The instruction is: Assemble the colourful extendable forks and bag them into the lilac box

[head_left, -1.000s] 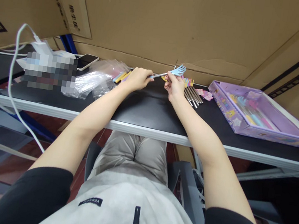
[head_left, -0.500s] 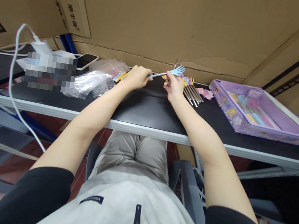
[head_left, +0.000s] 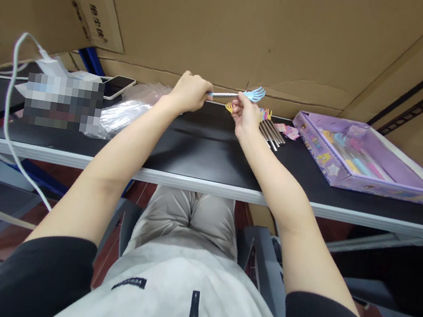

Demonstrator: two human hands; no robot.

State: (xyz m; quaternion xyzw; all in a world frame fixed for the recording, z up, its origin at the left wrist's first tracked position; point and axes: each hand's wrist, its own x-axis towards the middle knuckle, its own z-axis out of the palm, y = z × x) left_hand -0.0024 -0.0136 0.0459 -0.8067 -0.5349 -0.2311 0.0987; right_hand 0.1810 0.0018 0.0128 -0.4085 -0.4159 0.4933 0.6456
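My left hand (head_left: 188,91) is closed round the metal shaft of a telescopic back scratcher with a light blue hand-shaped head (head_left: 253,94). My right hand (head_left: 244,113) pinches the shaft just below that head. Both hands hover above the far side of the black table (head_left: 204,152). Beside my right hand lie several more scratchers (head_left: 270,128) with metal shafts and coloured heads.
A purple display box (head_left: 358,159) with coloured items stands at the right. Clear plastic bags (head_left: 123,113), a phone (head_left: 117,86) and a white charger with cable (head_left: 46,62) lie at the left. Cardboard boxes (head_left: 231,24) wall the back.
Both hands have lifted slightly and moved farther away with the blue scratcher. My left hand has drawn a little to the left along the shaft.
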